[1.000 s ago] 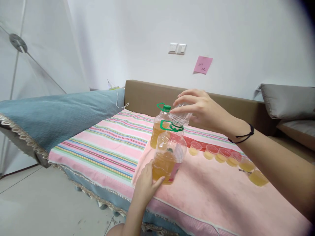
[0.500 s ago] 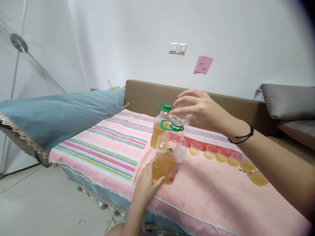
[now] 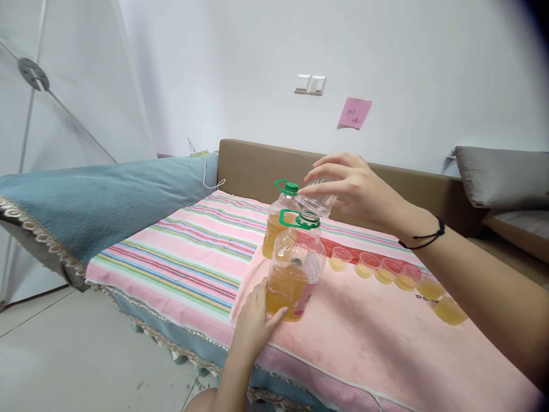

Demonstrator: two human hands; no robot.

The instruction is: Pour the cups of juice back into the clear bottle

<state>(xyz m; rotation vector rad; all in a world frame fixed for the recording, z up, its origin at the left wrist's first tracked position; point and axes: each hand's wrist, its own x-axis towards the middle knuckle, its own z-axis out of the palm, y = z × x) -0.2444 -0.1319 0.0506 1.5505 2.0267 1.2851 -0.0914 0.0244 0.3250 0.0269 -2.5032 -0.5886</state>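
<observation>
My left hand (image 3: 255,319) is wrapped round the lower side of a clear plastic jug (image 3: 291,286), which stands upright, part full of yellow liquid. Its mouth is uncapped, with a green ring handle (image 3: 288,218) at the neck. Above that mouth my right hand (image 3: 343,180) grips a clear plastic cup (image 3: 319,200), tilted with its rim toward the jug's neck. No liquid shows in the cup, though fingers cover part of it. Close behind stands a second jug (image 3: 271,229) of yellow liquid, with a green cap (image 3: 291,187) on.
Several clear cups of yellow liquid (image 3: 366,266) stand in a slanting row to the right on a pink cloth (image 3: 343,332). Striped bedding (image 3: 184,240) lies to the left. A brown backrest (image 3: 257,163) runs behind, and a grey pillow (image 3: 501,177) sits at right.
My right hand has risen slightly and shifted a little right with the cup, baring more of the jug's mouth. My left hand and the jug have not moved.
</observation>
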